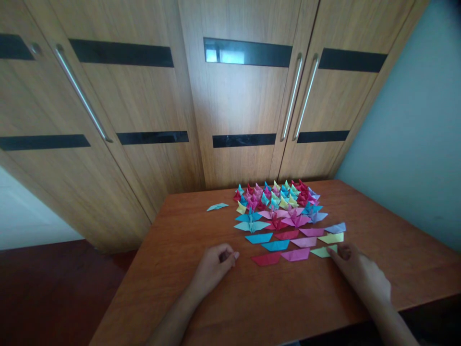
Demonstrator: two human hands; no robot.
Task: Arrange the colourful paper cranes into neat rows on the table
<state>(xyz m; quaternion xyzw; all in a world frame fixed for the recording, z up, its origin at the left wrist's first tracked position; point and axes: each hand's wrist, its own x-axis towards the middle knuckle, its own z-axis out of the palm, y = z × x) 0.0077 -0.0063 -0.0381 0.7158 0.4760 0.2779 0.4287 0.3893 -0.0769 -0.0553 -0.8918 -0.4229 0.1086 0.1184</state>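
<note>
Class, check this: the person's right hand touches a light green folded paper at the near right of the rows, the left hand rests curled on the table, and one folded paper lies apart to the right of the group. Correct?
Not quite. In the head view the lone folded paper lies apart to the left of the group, not the right. The rest holds: the right hand touches the light green folded paper, and the left hand rests curled on the table.

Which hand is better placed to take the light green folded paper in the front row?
Probably the right hand: its fingers already touch the green paper. The left hand rests curled, apart from the papers.
</note>
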